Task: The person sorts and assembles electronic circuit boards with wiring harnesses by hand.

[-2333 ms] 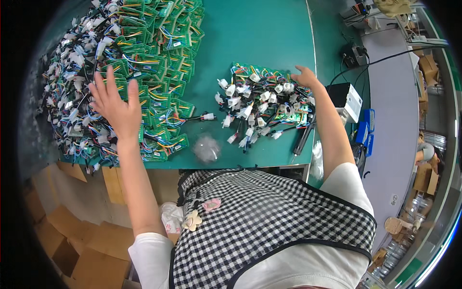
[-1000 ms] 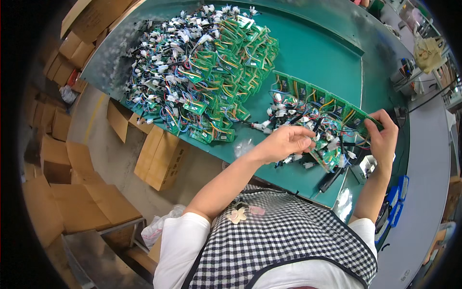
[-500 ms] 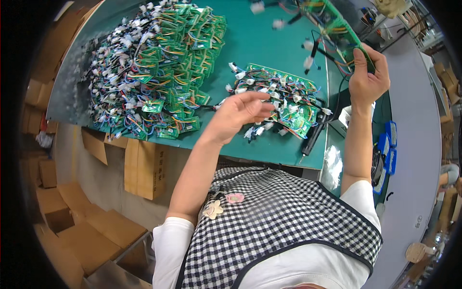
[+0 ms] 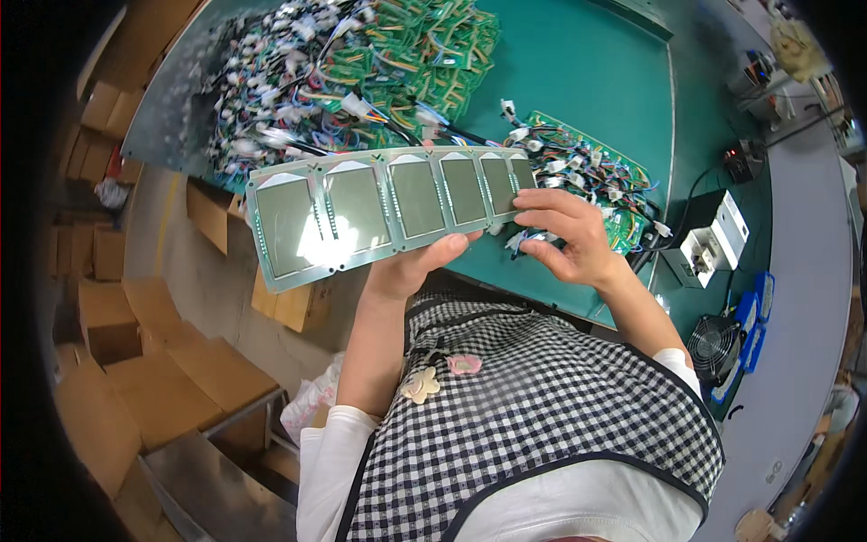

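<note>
I hold a long green panel of several joined circuit boards [image 4: 388, 208] level in front of my chest, its bare metallic undersides facing up. My left hand [image 4: 415, 266] supports it from below near the middle, thumb on the near edge. My right hand [image 4: 564, 235] grips its right end with fingers over the top. Behind the panel, a small pile of green boards with coloured wires and white connectors [image 4: 587, 185] lies on the green table [image 4: 578, 81]. A much bigger heap of wired boards [image 4: 343, 63] covers the table's far left.
A white box-shaped device [image 4: 713, 239] with a cable stands at the table's right edge, a small black fan [image 4: 713, 348] and blue items below it. Cardboard boxes [image 4: 117, 361] are stacked on the floor to my left. A grey bench runs along the right.
My right hand, which held a board strip raised to the right, has come down. Both hands now hold the panel flat before me, underside up; earlier my left hand was on the small pile.
</note>
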The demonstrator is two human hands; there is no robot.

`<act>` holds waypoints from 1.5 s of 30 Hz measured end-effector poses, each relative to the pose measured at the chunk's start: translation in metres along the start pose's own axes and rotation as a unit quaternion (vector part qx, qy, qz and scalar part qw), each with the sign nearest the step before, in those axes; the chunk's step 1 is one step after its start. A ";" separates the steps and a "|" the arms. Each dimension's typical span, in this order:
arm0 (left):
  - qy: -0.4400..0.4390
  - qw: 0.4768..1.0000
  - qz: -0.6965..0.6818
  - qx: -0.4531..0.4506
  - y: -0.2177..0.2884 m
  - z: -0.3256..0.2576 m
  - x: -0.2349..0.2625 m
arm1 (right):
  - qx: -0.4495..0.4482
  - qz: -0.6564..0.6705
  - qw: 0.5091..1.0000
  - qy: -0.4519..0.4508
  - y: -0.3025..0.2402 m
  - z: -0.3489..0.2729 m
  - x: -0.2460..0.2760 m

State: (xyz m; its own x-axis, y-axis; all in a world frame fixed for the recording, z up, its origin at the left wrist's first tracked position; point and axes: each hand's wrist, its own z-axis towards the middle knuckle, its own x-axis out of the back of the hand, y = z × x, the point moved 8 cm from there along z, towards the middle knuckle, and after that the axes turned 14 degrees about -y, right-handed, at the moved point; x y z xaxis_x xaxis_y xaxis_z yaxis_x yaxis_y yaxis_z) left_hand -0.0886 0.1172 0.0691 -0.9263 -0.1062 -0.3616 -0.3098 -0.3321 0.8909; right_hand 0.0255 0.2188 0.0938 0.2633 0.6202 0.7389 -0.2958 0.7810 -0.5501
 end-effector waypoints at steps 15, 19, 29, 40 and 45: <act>0.216 0.975 0.057 0.013 -0.011 -0.088 0.043 | 0.071 0.019 0.996 0.043 -0.025 0.082 -0.073; 0.212 0.977 -0.031 -0.018 -0.010 -0.086 0.037 | 0.081 0.069 0.991 0.081 -0.024 0.081 -0.077; 0.402 0.906 0.059 -0.119 0.050 -0.157 0.079 | -0.272 0.364 0.865 0.214 0.103 0.027 -0.088; 0.362 0.928 0.067 -0.062 0.031 -0.150 0.069 | -0.211 0.176 0.961 0.003 0.060 0.057 -0.097; 0.321 0.945 0.063 -0.025 0.019 -0.123 0.057 | 0.046 -0.038 0.996 -0.067 -0.024 0.098 -0.091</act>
State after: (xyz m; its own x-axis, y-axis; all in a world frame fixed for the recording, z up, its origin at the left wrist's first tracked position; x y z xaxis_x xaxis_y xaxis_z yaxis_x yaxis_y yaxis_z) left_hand -0.1210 -0.0107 0.0309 -0.6292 -0.6891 -0.3595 -0.1803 -0.3205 0.9299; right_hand -0.0813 0.1359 0.0776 0.1662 0.5390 0.8257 -0.3648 0.8116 -0.4564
